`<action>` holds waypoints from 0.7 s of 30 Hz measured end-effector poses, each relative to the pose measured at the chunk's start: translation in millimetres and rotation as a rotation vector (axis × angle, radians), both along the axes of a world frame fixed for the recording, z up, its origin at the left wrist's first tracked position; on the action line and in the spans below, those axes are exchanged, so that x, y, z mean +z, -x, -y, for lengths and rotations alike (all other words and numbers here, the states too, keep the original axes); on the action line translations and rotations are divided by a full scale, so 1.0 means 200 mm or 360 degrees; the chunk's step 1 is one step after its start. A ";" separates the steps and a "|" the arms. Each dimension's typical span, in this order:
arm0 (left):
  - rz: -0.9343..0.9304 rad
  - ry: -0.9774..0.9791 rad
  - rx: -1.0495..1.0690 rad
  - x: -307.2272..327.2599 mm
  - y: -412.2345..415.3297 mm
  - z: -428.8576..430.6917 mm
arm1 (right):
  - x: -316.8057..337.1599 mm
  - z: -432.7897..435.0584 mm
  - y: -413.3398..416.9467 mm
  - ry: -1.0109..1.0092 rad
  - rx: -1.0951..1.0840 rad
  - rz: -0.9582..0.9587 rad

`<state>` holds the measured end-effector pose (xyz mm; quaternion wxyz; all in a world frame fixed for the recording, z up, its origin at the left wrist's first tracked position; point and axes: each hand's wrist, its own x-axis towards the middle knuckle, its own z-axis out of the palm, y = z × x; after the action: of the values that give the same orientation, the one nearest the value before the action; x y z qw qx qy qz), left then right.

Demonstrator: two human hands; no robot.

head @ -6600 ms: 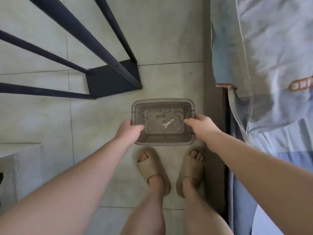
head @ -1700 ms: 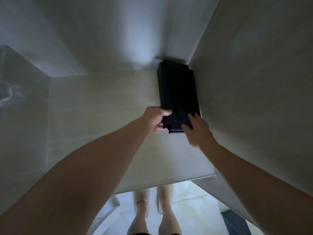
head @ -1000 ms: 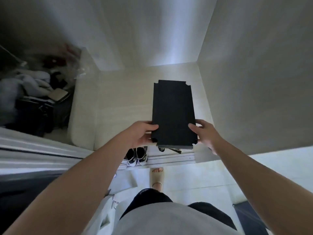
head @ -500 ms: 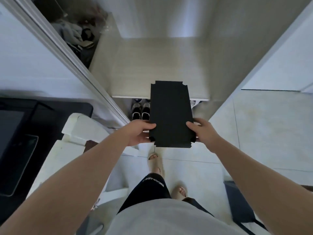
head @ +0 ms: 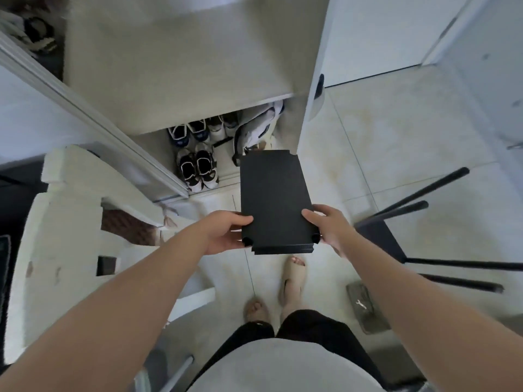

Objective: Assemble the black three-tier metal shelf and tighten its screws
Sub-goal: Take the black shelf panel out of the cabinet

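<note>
Pale tiled floor [head: 396, 154] underfoot: left hand [head: 226, 233] and right hand [head: 328, 228] clamp near corners of stacked black rectangular metal shelf panels [head: 273, 199] mid-air; keep stack level, swing right to black tubular leg frame [head: 382, 241].

1. The black shelf panels [head: 273, 193] have left the cupboard shelf [head: 184, 75] and are now out over the floor tiles [head: 396, 137].
2. The shelf frame [head: 379, 236] and plastic tray [head: 365, 306] are back in view, right.

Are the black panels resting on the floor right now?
No, the left hand and right hand hold the panels up above the floor.
</note>
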<state>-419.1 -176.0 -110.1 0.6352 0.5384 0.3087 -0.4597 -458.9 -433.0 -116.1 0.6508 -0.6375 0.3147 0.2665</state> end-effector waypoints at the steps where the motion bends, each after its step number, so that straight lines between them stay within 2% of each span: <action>1: -0.0023 0.0016 -0.0041 -0.03 0.06 0.01 | -0.02 0.00 0.09 0.0010 -0.0038 -0.0023; 7: -0.0125 0.0025 -0.0234 -0.16 0.40 0.08 | -0.14 0.03 0.56 0.0028 -0.0225 -0.0154; 13: -0.0201 -0.0054 -0.0371 -0.33 0.52 0.22 | -0.35 0.18 0.75 -0.0019 -0.0262 -0.0295; 17: -0.0220 -0.0160 -0.0418 -0.70 0.45 0.41 | -0.76 0.35 0.70 -0.0036 -0.0266 -0.0370; 21: -0.0179 -0.0277 -0.0486 -1.33 0.33 0.64 | -1.42 0.55 0.59 0.0007 -0.0255 -0.0400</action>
<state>-485.7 -303.9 -377.0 0.4907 0.6055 0.2969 -0.5516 -577.0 -542.2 -400.9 0.6241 -0.5734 0.4441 0.2907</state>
